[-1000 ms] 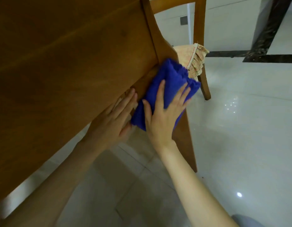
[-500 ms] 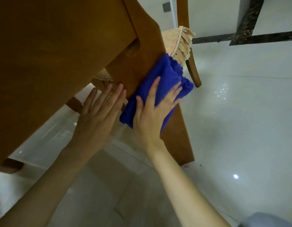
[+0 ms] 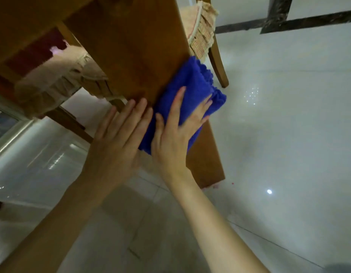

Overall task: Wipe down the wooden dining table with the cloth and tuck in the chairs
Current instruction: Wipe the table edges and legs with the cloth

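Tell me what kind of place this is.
Probably a home dining room: the slab leg of a brown wooden dining table, wooden chairs with frilled beige fabric seat covers beside it, and a glossy white tiled floor.

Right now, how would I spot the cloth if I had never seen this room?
Find the broad wooden table leg that slants down to the pale tiled floor. Against its right edge, under the flat right hand, lies the cloth. It is the only bright blue thing in view; the frilled chair cushion just behind it is beige.
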